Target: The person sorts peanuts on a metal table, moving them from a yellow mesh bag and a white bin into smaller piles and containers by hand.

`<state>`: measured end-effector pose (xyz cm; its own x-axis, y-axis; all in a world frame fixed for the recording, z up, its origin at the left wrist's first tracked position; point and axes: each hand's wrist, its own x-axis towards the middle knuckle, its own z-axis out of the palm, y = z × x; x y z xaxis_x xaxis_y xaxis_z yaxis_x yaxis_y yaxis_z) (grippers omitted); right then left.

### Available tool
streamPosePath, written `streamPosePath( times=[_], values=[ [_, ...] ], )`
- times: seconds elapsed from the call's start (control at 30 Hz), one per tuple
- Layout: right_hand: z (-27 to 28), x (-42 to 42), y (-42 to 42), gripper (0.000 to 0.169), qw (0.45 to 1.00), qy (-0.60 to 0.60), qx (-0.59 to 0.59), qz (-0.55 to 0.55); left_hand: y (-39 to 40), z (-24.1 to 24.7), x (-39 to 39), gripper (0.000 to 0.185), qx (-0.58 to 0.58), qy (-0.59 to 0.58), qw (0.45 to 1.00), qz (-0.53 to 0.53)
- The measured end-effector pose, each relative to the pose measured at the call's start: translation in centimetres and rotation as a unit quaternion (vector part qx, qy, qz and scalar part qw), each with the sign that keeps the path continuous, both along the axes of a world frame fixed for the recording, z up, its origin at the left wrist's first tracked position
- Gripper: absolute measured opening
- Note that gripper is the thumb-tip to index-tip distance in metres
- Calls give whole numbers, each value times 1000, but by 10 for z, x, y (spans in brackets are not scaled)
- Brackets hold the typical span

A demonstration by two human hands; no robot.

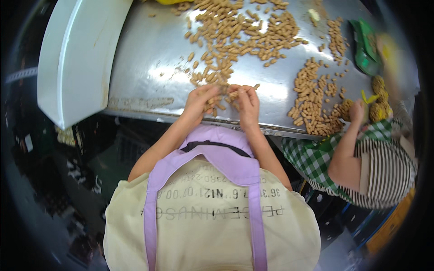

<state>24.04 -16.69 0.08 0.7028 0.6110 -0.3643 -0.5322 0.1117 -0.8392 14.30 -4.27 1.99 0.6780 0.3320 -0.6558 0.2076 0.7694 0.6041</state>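
Many unshelled peanuts (pixel 217 28) lie spread over a shiny metal table (pixel 145 64), and a trail of them runs down to my hands near the front edge. My left hand (pixel 197 103) is bent over several peanuts (pixel 211 102), its fingertips at a blurred dark peanut (pixel 223 89) between both hands. Whether the left fingers grip it is hard to see. My right hand (pixel 249 106) has its fingers curled around peanuts (pixel 233 95). Another peanut (pixel 256 87) pokes out past its knuckles. A few loose peanuts lie on the metal just below the fingers.
A pale raised panel (pixel 81 61) borders the table at left. On the right, a co-worker's hand (pixel 356 111) is by more peanut piles (pixel 310 96) and filled net bags (pixel 379 98). A green scoop (pixel 366 50) is near the co-worker's other, blurred hand. Something yellow (pixel 169 1) shows at the far edge.
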Motion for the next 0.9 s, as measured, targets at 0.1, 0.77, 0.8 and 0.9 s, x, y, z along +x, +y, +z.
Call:
streamPosePath(
  times=[0.1,0.77,0.8,0.9],
  values=[
    [2,-5,10,15,1000,19,-21,5,8,2,-4,18,27,-17,999,13],
    [13,-88,91,51,906,318,259,-105,36,12,-16,16,676,-266,686,-38],
    [11,-90,90,51,891,341,278,-116,36,16,-18,17,675,-283,680,-47],
    [-1,-94,85,44,842,386,360,-113,33,22,-21,16,663,-312,675,-89]
  ],
)
